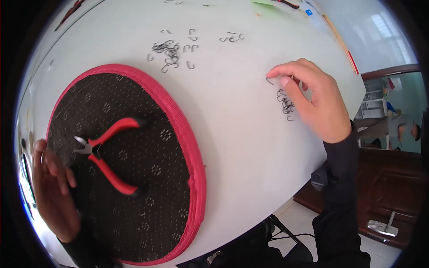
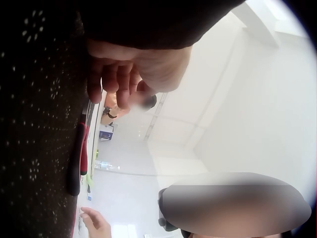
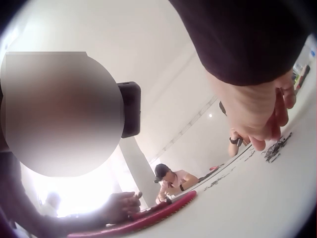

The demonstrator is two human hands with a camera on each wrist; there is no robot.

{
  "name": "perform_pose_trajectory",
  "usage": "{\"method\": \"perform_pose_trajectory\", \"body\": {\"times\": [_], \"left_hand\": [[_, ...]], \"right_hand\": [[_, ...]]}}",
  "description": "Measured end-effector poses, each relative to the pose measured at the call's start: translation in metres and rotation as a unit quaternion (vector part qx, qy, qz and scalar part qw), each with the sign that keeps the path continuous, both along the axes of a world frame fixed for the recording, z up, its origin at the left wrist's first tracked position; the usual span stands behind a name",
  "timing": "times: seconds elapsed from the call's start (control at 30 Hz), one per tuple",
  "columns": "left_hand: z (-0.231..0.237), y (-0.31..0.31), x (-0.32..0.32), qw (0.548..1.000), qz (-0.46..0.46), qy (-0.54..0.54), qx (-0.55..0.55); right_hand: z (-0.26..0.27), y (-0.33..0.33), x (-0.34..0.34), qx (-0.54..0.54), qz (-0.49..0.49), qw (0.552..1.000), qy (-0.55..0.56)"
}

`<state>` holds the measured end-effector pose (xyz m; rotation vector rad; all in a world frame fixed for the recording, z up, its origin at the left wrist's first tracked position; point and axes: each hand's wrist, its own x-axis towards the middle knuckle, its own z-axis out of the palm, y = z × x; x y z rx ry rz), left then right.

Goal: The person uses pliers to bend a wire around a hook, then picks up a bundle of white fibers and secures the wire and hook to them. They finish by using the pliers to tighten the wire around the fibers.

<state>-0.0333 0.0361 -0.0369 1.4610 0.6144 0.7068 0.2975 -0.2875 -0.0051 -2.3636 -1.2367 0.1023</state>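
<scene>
My right hand (image 1: 317,98) is over the table's right side, index finger and thumb apart. Its index fingertip is right at a small dark wire hook (image 1: 270,81). Under and beside the thumb lies a little pile of similar hooks (image 1: 286,105). At the left edge of a round black mat with a pink rim (image 1: 196,178), my left hand (image 1: 53,192) has its fingers loosely bent and holds nothing. Close to those fingers, red-handled cutting pliers (image 1: 107,154) lie on the mat with their handles spread. The left wrist view shows this hand (image 2: 143,69) from the wrist side.
A larger heap of wire hooks (image 1: 167,51) lies on the white table (image 1: 241,147) beyond the mat, with several loose ones beside it. Another red-handled tool (image 1: 288,4) is at the far edge. Across the table sits a person in a dark cap (image 3: 171,181).
</scene>
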Motion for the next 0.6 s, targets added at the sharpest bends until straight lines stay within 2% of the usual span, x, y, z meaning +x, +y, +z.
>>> {"method": "perform_pose_trajectory", "body": {"times": [0.23, 0.3, 0.4, 0.47, 0.6], "left_hand": [[-0.001, -0.007, 0.004, 0.997, 0.069, -0.029, -0.016], [0.000, -0.009, 0.006, 0.997, 0.072, -0.034, -0.012], [0.004, -0.013, 0.009, 0.991, 0.125, -0.033, -0.030], [0.003, 0.007, -0.014, 0.998, 0.018, -0.022, -0.050], [0.005, 0.022, -0.029, 0.991, -0.088, -0.041, -0.093]], "right_hand": [[-0.005, -0.010, 0.011, 0.042, 0.044, 0.998, 0.023], [-0.004, -0.009, 0.013, 0.052, 0.037, 0.998, 0.027], [-0.001, -0.009, 0.012, 0.051, 0.024, 0.997, 0.044], [-0.002, -0.009, 0.012, 0.052, 0.020, 0.997, 0.059], [-0.006, -0.010, 0.014, 0.044, 0.041, 0.997, 0.057]]}}
